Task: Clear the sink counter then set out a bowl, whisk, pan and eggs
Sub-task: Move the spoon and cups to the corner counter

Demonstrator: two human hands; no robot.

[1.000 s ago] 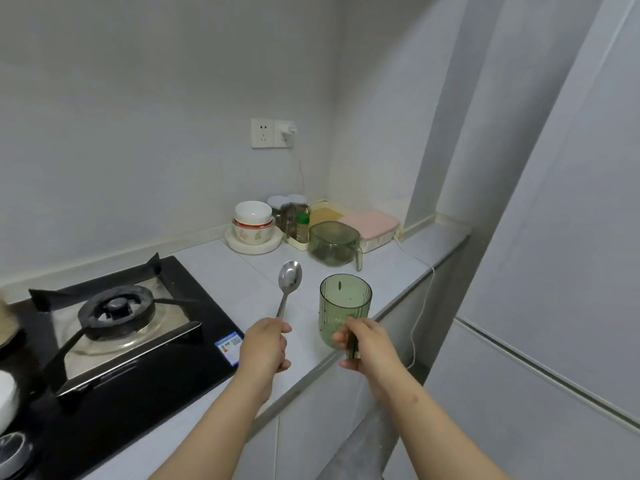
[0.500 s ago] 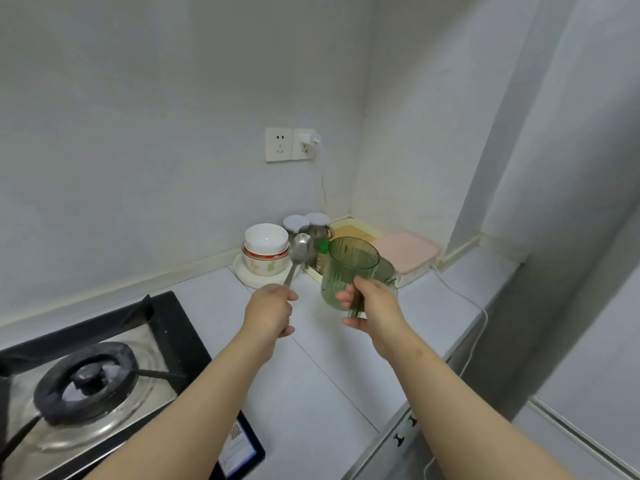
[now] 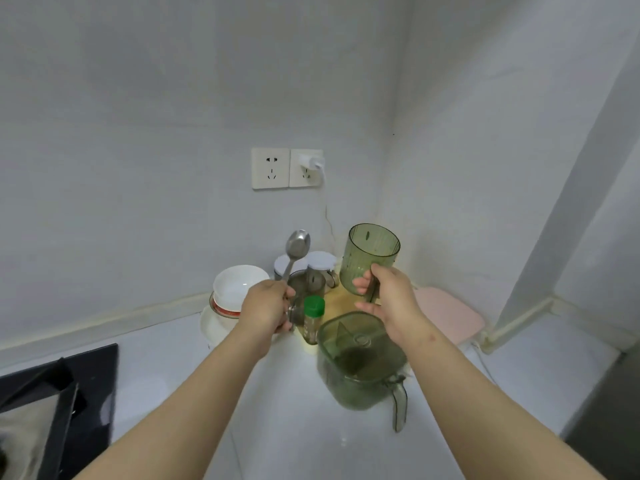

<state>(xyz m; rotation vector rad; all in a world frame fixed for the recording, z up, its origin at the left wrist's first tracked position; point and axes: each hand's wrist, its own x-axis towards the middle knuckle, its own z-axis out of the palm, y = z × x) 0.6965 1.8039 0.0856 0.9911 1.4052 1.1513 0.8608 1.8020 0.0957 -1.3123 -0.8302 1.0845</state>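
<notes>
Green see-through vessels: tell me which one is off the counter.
The open ribbed cup, held up by the right hand; the lidded jug with a handle stands on the counter.

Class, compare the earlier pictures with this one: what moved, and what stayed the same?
The left hand carried the spoon and the right hand the green cup from the front edge of the counter toward the back corner, now raised near the pitcher. Both grips are unchanged; the pitcher and stacked bowls stayed put.
</notes>
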